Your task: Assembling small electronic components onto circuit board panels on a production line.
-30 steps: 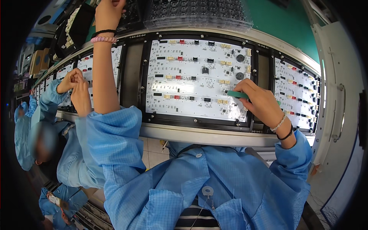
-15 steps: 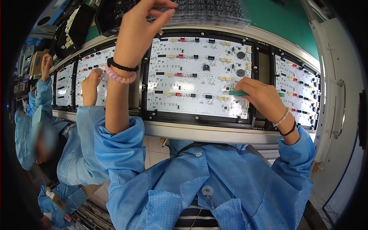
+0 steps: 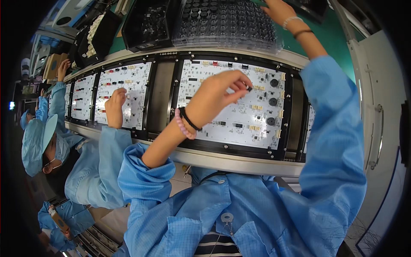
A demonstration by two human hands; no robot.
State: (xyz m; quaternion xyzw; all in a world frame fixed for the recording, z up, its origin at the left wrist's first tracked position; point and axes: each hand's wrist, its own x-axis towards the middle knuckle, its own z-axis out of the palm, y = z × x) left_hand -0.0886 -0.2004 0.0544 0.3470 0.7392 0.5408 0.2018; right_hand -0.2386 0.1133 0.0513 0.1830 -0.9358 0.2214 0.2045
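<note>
My left hand [image 3: 220, 96] is over the white circuit board [image 3: 205, 137], with a small black component [image 3: 249, 88] pinched between thumb and fingertip. Three round black parts [image 3: 272, 101] sit in a column at the board's right side. My right hand [image 3: 280, 12] is raised at the far side, by the right end of a clear plastic tray [image 3: 274, 40]. Its fingers look stretched out and apart, partly cut off by the picture's top edge, and nothing shows in them. Several black round parts sit in the tray's left pockets.
A black bin [image 3: 147, 25] of small dark parts stands left of the tray. Black frames hold more boards [image 3: 122, 94] to the left, where a co-worker's hand [image 3: 114, 107] works. A metal rail [image 3: 239, 162] runs along the near edge. A white door [image 3: 376, 85] stands at right.
My left hand has come back from the tray to the board with a black component. My right hand has gone from board to far side; its green strip no longer shows. The view has shifted.
</note>
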